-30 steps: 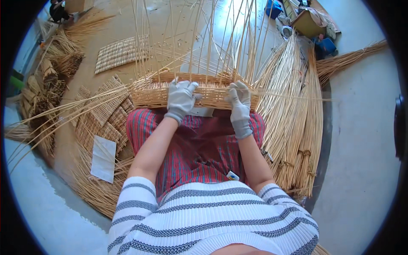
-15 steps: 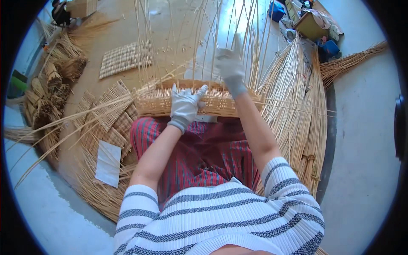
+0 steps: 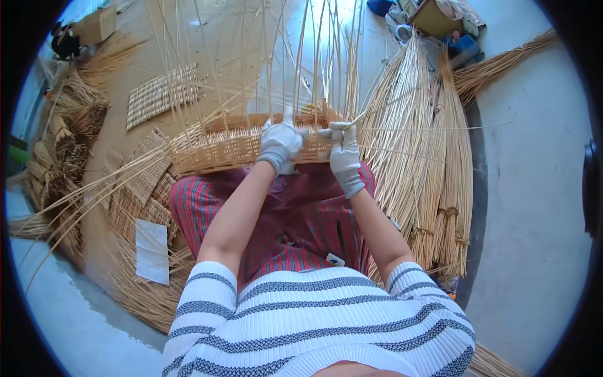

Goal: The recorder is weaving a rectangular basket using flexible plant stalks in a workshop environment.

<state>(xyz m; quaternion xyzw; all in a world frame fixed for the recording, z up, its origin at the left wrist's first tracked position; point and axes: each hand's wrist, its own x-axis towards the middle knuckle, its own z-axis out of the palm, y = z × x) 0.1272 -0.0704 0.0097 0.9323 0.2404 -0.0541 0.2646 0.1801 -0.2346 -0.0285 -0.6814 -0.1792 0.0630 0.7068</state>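
A half-woven wicker basket (image 3: pixel 220 154) of tan strands lies across my lap, tilted, its left end nearer me than its right. Tall upright stakes (image 3: pixel 270 69) rise from its walls. My left hand (image 3: pixel 281 143), in a white glove with a grey cuff, grips the near wall right of its middle; its fingertips are partly hidden by the wall and stakes. At the basket's right end my right hand (image 3: pixel 345 154), gloved likewise, has its fingers curled closed on a thin weaving strand (image 3: pixel 362 115). The strand's path behind the fingers is hidden.
Bundles of long pale strands (image 3: pixel 402 125) lie on the floor to the right. Woven mats (image 3: pixel 164 94) and a white sheet (image 3: pixel 152 251) lie to the left, beside darker bundled stalks (image 3: pixel 66 141). Loose strands stick out leftward from the basket. A bin (image 3: pixel 433 19) stands far right.
My right hand, raised and blurred over the basket with a thin upright thing, has come down to its right end and closed on a strand. My left hand has shifted right; the basket has tilted.
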